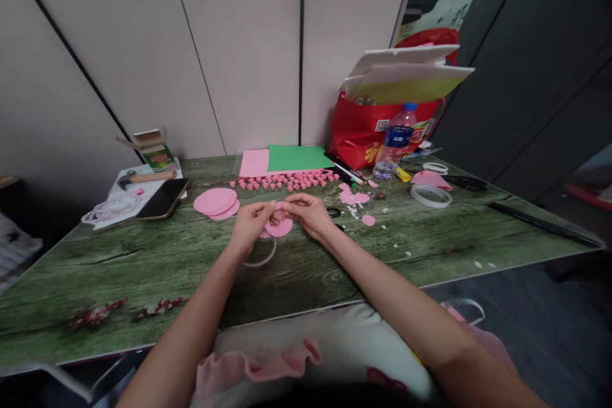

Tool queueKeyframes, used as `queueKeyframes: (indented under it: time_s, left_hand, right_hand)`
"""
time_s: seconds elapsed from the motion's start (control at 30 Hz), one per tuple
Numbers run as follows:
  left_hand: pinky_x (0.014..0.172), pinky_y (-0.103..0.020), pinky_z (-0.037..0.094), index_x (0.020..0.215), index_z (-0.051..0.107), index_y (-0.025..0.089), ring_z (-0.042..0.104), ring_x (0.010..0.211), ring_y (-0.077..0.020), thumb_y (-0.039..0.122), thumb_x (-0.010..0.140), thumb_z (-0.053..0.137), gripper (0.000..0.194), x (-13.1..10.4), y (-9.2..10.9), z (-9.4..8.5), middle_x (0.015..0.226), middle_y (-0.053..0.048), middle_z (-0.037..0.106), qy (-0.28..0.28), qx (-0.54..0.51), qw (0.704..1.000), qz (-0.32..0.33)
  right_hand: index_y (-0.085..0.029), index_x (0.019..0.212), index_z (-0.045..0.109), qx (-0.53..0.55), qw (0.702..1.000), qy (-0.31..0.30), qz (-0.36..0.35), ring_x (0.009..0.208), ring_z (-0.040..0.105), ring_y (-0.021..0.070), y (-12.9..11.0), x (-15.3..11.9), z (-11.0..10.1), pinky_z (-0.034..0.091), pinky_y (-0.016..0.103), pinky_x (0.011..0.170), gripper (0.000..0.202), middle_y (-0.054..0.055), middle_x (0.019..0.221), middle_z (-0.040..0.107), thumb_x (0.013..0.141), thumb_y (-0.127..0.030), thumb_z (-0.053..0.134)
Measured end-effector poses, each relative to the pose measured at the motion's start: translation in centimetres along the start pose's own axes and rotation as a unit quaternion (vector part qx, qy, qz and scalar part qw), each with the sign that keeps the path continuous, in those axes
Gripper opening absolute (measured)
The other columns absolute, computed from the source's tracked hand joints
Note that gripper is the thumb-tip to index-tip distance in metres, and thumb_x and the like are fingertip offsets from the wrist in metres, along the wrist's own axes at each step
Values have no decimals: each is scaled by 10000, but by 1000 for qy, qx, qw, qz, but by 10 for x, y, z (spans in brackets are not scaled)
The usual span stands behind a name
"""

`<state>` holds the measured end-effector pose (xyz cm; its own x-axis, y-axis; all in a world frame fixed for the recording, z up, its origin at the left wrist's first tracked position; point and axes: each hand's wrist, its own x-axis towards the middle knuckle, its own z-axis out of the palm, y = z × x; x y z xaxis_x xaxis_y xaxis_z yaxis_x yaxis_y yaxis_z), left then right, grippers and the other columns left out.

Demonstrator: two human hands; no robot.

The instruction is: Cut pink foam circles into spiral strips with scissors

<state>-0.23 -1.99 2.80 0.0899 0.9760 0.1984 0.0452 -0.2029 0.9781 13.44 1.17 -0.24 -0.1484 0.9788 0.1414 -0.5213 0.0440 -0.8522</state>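
My left hand (pixel 252 224) and my right hand (pixel 310 215) meet over the middle of the table, fingertips pinched on the upper edge of a pink paper circle (pixel 281 229). The fingers hide part of its top. Under my left hand lies a white ring (pixel 264 261), perhaps a tape roll, partly covered by the wrist. To the left is a small stack of pink paper circles (pixel 215 202). Black-handled scissors (pixel 335 211) lie partly hidden beside my right hand. Beyond the hands, many small pink rolled paper pieces (pixel 291 181) sit in rows.
Pink scraps (pixel 361 197) and white bits lie to the right, near a tape roll (pixel 431 196). Behind stand a water bottle (pixel 394 140) and a red bag (pixel 354 127). A green sheet (pixel 299 157) lies at the back. Leftward are a phone (pixel 163 197) and hammer (pixel 148 177).
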Motion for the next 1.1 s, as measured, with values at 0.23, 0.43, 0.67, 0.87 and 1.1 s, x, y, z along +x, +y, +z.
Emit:
queueKeyframes:
  time_s: [0.23,0.43,0.67,0.87,1.1]
  left_hand:
    - [545,-230,432,625,634,110,547,523,-115,345,660,619,239,1,-1,-2,586,-45,633,32,-3,999,-1]
    - [526,-225,417,610,632,113,540,514,-117,363,644,633,252,0,0,0,564,-42,624,42,2,999,-4]
    - [484,-213,392,589,626,116,522,495,-114,380,650,623,272,0,-2,0,556,-38,616,24,25,999,-6]
    - [439,-192,345,545,600,126,474,461,-95,368,662,604,269,0,0,0,520,-15,582,27,38,999,-5]
    - [460,-194,343,504,583,136,457,456,-89,335,693,568,275,1,-2,-2,499,-6,567,32,60,997,24]
  right_hand:
    - [-155,680,666,15,1000,-7,4,571,588,97,-2,-1,3,481,267,673,237,-6,614,655,484,-249,761]
    - [-156,687,665,7,1000,-11,-1,563,584,92,-3,-1,3,480,259,663,233,-6,610,654,488,-234,757]
    - [-161,648,633,-4,1000,2,5,498,558,83,1,1,0,475,236,571,239,-30,539,615,470,-241,771]
    - [-154,658,653,24,1000,-7,2,571,598,91,2,2,0,495,256,676,219,-14,614,650,489,-242,762]
    - [-146,715,661,23,999,-21,17,605,618,104,0,1,0,493,272,711,257,10,649,668,491,-222,761]
